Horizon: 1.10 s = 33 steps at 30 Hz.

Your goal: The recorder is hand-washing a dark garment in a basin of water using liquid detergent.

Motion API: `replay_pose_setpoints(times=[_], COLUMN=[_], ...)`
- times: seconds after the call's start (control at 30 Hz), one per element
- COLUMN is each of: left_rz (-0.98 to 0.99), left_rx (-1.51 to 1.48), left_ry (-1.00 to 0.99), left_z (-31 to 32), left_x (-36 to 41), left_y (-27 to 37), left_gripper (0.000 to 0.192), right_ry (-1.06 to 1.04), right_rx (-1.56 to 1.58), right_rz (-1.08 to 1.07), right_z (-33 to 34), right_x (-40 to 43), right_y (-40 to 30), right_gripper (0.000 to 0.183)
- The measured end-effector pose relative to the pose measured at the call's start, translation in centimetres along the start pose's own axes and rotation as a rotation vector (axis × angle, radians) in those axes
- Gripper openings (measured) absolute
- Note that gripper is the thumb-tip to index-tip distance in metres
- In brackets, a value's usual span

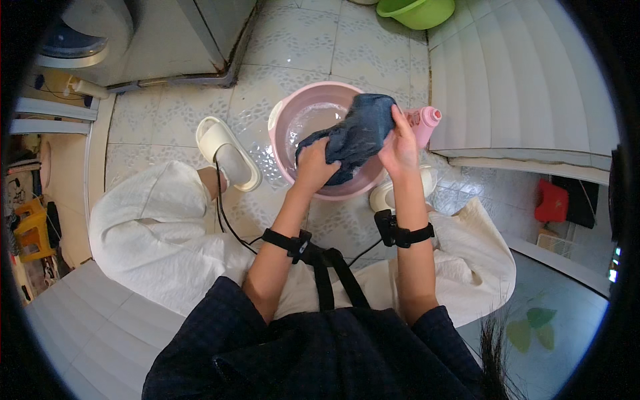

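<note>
A dark blue wet cloth (360,127), perhaps a garment, stretches between my two hands over a pink plastic basin (320,90). My left hand (316,165) grips its lower left end, low over the basin. The upper right end is in my right hand (401,142), with the thumb along its edge near the rim. Soapy-looking water (315,117) with bubbles at its edge shows in the left part of the basin. The cloth hides the rest of the water.
Against the basin's right side stands a pink bottle (425,122) with its neck outward. My feet in cream slippers (230,150) flank the basin on a wet tiled floor (290,45). A green basin (420,12) sits beyond, by the white wall (515,85); a front-loading washing machine (165,45) stands upper left.
</note>
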State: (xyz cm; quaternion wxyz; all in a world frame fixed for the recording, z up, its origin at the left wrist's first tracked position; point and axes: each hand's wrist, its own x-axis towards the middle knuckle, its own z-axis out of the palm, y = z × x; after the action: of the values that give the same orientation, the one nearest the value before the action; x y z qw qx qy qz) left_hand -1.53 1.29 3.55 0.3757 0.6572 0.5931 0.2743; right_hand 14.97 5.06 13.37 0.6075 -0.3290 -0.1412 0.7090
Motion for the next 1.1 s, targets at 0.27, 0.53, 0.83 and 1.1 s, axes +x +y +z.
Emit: replay_pose_setpoints(times=[0.27, 0.53, 0.83, 1.1], left_rz=[-0.381, -0.129, -0.079, 0.163], left_rx=[-0.562, -0.869, -0.466, 0.052], left_ry=[-0.104, -0.09, 0.363, 0.042], left_z=[-3.2, -5.4, -8.7, -4.0], left_x=[1.1, 1.9, 3.2, 1.8], left_y=[-1.2, 3.7, 1.5, -1.2], left_gripper=[0.044, 0.018, 0.022, 0.072], right_ry=[0.34, -0.367, -0.193, 0.323], right_rx=[-1.313, -1.538, -1.416, -0.793], right_rz=[-0.203, -0.424, -0.169, -0.078], right_z=[-10.5, -5.0, -7.0, -3.2], right_x=[2.2, -0.2, 0.4, 0.2], right_y=[-1.5, 4.8, 1.1, 5.1], right_gripper=[0.037, 0.053, 0.024, 0.02])
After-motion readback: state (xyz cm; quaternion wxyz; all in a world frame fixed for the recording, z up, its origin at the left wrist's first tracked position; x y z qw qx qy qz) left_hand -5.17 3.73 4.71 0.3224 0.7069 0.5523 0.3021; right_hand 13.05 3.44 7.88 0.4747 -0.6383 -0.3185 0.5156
